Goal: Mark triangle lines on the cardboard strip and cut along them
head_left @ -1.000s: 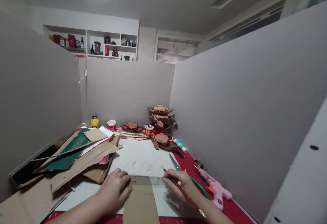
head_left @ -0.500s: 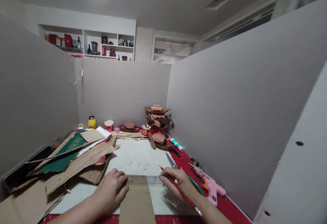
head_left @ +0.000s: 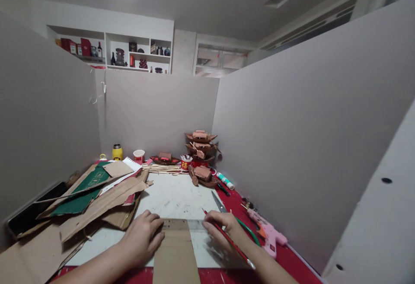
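A tan cardboard strip [head_left: 176, 256] lies lengthwise on the white board [head_left: 170, 195], running toward the near edge. Across its far end sits a clear ruler [head_left: 175, 224]. My left hand [head_left: 142, 236] holds the ruler's left end down, its fingers bent at the strip's left edge. In my right hand [head_left: 223, 228] is a red pencil [head_left: 231, 244], its tip pointing up and left. The right fingertips are at the ruler's right end. Beside that hand are green-handled scissors [head_left: 248, 231], partly hidden behind it.
Cardboard scraps [head_left: 103, 208] pile up at left. Brown model boats [head_left: 201, 150] are stacked at the back, near thin sticks [head_left: 164, 169] and a red cup [head_left: 186, 163]. At right lie a pink glue gun [head_left: 270, 236] and a white-green tube [head_left: 225, 180]. Grey partitions [head_left: 158, 111] enclose the table.
The view has shifted slightly. Both hands, the ruler, the pencil and the cardboard strip keep practically the same positions relative to each other.
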`<state>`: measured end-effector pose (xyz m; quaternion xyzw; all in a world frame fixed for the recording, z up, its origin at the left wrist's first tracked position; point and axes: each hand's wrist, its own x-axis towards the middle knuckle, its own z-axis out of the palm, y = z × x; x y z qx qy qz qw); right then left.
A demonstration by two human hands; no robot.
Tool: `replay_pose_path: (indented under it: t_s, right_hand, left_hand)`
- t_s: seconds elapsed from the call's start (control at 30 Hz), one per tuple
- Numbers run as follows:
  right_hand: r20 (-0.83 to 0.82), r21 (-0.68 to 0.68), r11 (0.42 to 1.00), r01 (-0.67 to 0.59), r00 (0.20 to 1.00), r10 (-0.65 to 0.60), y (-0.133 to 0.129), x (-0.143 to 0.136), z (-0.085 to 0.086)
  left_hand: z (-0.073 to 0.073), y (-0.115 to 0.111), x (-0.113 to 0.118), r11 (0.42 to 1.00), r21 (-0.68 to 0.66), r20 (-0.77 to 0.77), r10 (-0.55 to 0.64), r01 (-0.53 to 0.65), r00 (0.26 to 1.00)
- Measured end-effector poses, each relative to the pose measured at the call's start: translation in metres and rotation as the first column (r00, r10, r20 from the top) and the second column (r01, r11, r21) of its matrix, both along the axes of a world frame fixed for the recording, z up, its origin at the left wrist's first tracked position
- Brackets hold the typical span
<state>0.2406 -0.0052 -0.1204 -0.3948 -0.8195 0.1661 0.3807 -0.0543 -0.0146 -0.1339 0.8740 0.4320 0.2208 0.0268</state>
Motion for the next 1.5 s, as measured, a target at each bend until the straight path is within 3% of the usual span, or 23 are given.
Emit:
replay_pose_path:
  t_s: [0.97,1.3,1.5]
  right_hand:
    - [0.002,0.046,0.999,-0.010,1.000,0.010,0.005,0.001,-0.009]
    - [-0.007,0.098,0.995,-0.006,1.000,0.007,0.020,0.005,-0.026]
    - [-0.058,0.178,0.983,0.040,0.998,-0.030,0.024,0.012,-0.027]
  left_hand:
    - [0.003,0.001,0.001,1.000,0.023,-0.105,-0.006,0.008,0.994]
    - [0.002,0.004,-0.003,0.998,0.062,-0.161,-0.017,0.027,0.987]
    - [-0.001,0.006,-0.003,0.997,0.074,-0.179,-0.014,0.028,0.984]
